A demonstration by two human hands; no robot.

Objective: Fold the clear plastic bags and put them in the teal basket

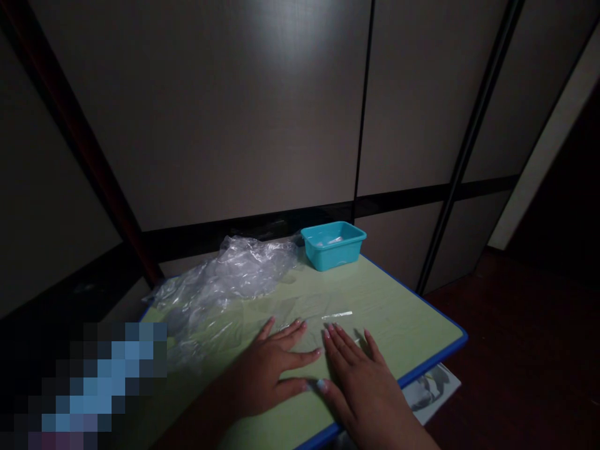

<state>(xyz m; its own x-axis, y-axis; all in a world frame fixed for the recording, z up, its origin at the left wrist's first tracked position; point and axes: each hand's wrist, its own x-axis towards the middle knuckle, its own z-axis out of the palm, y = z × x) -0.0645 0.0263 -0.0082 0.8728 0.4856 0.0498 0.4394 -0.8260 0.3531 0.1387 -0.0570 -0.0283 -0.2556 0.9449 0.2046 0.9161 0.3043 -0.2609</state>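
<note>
Both hands lie on a clear plastic bag (pixel 304 307) spread flat on the pale green table (pixel 394 306). My left hand (pixel 269 372) rests palm down with its fingers spread over the plastic. Beside it, my right hand (pixel 359 381) is also palm down, fingers stretched forward, near a shiny strip on the bag. The two thumbs point at each other, almost touching. A loose heap of crumpled clear plastic (pixel 244 265) covers the back left of the tabletop.
A turquoise basin (pixel 334 253) with something clear inside stands at the table's back corner. Behind rises a large panelled cupboard (pixel 244 125). Printed paper (pixel 434 390) sticks out below the blue right edge. A pixelated patch hides the lower left.
</note>
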